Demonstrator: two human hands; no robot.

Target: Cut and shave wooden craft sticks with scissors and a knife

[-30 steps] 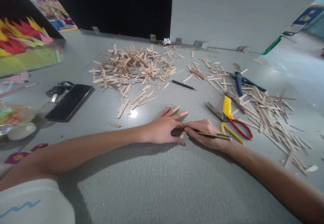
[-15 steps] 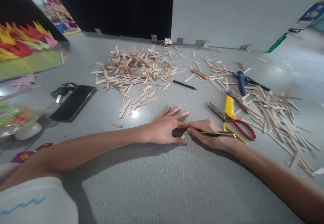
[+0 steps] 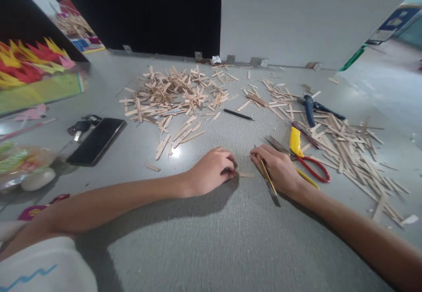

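Note:
My left hand (image 3: 213, 171) is closed, its fingertips pinching one end of a short wooden stick piece (image 3: 244, 175) just above the grey surface (image 3: 204, 248). The free end of that piece points right. A hand's width away, my right hand (image 3: 278, 166) is closed around a slim gold-coloured pen-like tool (image 3: 266, 175). Its back end slants toward me, and a thin dark tip shows past the fingers; I cannot tell whether it is a pen or a blade. Right behind this hand lie scissors (image 3: 314, 166) with red and yellow handles.
Wooden sticks lie in a heap (image 3: 174, 89) at the back and another (image 3: 356, 147) at right. A black pencil (image 3: 238, 114), blue-handled pliers (image 3: 309, 109), a phone (image 3: 98, 141) and keys (image 3: 80, 127) lie around. A black and white panel (image 3: 280, 19) stands behind.
My hands have moved apart. The left fingers, spread flat before, have curled around the wooden piece. My right hand has drawn back right, and its tool's back end has swung toward me.

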